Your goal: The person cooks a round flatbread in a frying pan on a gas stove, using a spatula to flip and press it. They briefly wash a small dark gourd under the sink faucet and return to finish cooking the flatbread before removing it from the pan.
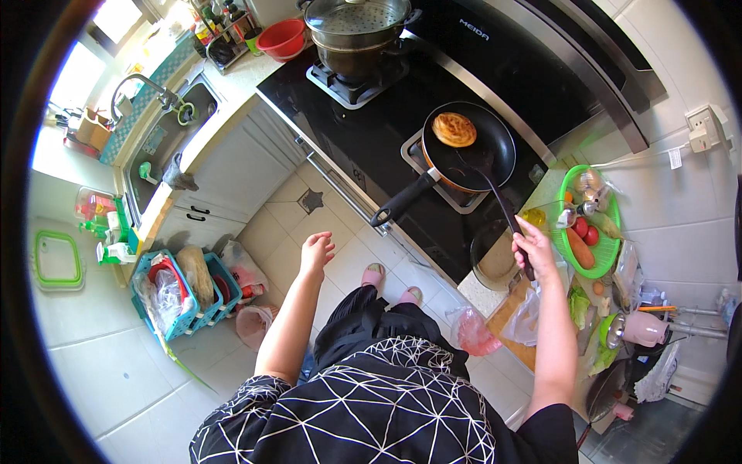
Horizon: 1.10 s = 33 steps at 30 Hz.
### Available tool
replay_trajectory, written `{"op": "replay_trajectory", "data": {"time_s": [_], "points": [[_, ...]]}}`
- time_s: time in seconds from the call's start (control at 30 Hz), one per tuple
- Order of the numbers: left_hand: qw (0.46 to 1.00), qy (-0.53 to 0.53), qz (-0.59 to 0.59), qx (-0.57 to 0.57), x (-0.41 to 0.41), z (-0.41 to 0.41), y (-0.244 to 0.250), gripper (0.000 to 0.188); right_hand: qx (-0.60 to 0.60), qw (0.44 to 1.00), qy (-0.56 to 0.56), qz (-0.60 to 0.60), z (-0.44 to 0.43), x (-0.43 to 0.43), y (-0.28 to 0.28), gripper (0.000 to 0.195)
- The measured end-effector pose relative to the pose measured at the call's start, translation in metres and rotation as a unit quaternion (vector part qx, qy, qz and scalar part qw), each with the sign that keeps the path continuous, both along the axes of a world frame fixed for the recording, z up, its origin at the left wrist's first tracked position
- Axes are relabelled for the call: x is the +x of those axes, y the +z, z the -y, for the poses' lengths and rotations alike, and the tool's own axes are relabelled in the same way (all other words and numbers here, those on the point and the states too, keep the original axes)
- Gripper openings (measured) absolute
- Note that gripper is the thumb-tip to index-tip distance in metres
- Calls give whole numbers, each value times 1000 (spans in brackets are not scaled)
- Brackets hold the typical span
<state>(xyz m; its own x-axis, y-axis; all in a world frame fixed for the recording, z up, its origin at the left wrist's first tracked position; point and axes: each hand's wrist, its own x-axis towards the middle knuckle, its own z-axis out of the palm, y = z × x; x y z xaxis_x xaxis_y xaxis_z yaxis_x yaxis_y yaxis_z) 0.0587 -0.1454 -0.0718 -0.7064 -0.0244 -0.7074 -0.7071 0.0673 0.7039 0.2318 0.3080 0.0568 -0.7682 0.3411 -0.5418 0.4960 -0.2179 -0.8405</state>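
Note:
My right hand [534, 246] grips the handle of a dark spatula [503, 200], whose blade lies in a black frying pan [501, 136]. A round browned flatbread [454, 129] rests in the pan near its far left side, just beyond the blade. The pan stands on the right burner, its black handle [406, 198] pointing towards the lower left. My left hand [317, 253] hangs in the air in front of the counter, fingers loosely curled and apart, holding nothing. A glass lid [495, 255] lies at the stove's right edge, beside my right hand.
A lidded steamer pot [355, 49] stands on the left burner, with a red basin [282, 40] beside it. To the right are a green basket [615, 232] of vegetables, a wooden board [510, 313] and a pink appliance [644, 329]. A sink [156, 151] and blue baskets [177, 327] are at left.

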Motion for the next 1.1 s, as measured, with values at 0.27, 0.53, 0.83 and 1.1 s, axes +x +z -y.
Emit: {"op": "replay_trajectory", "data": {"time_s": [0.27,0.53,0.83,1.1], "points": [[1000,-12,5,-2,-1,-9,4,23,3,999,-25,-46,32,-23,-15,51],[1000,-27,4,6,0,-22,12,24,-35,995,-69,-65,63,-49,-17,50],[1000,-28,-8,9,-4,-19,11,22,-28,989,-100,-104,87,8,-2,51],[998,-45,-40,19,-1,-31,13,23,-44,988,-124,-79,97,12,-12,49]]}}
